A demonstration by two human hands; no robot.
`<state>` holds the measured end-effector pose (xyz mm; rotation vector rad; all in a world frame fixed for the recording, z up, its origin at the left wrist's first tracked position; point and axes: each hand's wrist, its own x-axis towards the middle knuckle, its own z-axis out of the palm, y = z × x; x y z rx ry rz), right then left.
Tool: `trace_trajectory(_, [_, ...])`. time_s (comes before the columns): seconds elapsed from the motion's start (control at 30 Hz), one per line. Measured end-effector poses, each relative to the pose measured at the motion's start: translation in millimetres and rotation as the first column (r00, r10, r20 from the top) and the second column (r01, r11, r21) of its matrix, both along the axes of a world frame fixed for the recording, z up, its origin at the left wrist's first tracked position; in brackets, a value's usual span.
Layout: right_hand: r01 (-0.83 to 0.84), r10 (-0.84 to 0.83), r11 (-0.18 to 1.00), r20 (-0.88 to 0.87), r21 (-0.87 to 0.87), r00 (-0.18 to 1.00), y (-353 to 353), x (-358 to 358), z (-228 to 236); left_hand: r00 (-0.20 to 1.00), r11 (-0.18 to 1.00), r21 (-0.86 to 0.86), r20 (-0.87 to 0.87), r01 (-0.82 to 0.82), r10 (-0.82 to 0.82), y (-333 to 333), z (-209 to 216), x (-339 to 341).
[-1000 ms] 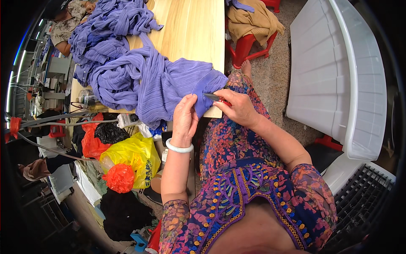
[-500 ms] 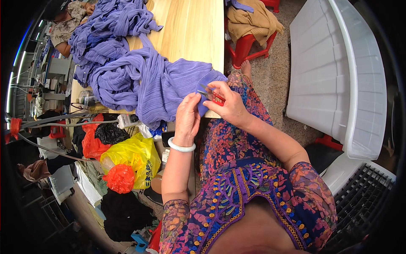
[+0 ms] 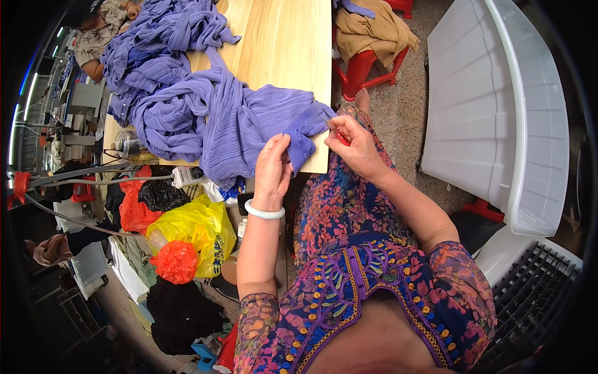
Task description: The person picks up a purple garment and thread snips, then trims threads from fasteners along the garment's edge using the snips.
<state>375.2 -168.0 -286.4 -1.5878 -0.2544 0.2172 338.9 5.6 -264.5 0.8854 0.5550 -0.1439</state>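
Note:
A purple crinkled garment (image 3: 240, 118) lies bunched over the near edge of the wooden table. My left hand (image 3: 274, 169) pinches a smooth flap of it between thumb and fingers; a white bangle circles that wrist. Just right of the flap, my right hand (image 3: 356, 149) is closed around small red-handled thread snips (image 3: 341, 137). Their blades are blurred beside the cloth's right end, so whether they touch it cannot be told. More purple garments (image 3: 156, 37) are heaped toward the far left of the table.
The wooden table (image 3: 280, 37) ends close to my lap. A red stool (image 3: 361, 75) with tan cloth stands beyond its right side. A large white plastic bin (image 3: 473, 112) fills the right. Yellow (image 3: 199, 230) and red bags lie lower left. Another person (image 3: 103, 37) sits far left.
My right hand has moved a little to the right with the snips, away from the flap's middle. The flap has turned in my left hand and shows more of its surface.

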Motion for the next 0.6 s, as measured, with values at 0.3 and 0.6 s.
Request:
trace_trajectory(0.3, [-0.025, 0.029, 0.999, 0.102, -0.038, 0.994, 16.0, 0.7, 12.3, 0.999, 1.0, 0.026, -0.041, -0.013, 0.014, -9.4, 8.6, 1.4])
trace_trajectory(0.6, [-0.144, 0.144, 0.99, -0.055, 0.008, 0.988, 26.9, 11.8, 25.2, 0.984, 0.867, 0.495, 0.118, 0.057, -0.132, -15.1, 9.4, -17.3])
